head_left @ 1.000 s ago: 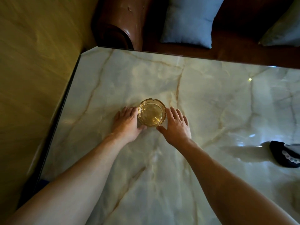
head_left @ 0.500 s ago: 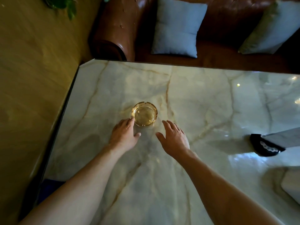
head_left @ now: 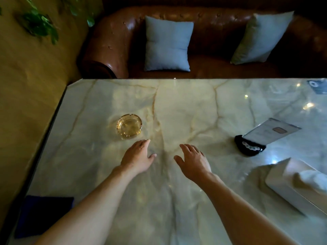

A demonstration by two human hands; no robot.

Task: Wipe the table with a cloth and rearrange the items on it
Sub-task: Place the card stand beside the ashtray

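The round amber glass ashtray (head_left: 129,126) is seen resting on the pale veined marble surface (head_left: 194,106) toward its left side, just beyond and slightly left of the left hand (head_left: 138,157), whose fingertips are near its rim but not touching. Both the left hand and the right hand (head_left: 192,160) are held spread, palms down and empty, with the right hand well apart from the ashtray. A folded dark blue cloth (head_left: 44,214) is seen at the near left corner, nearer the left arm, so wiping is judged better begun from that side.
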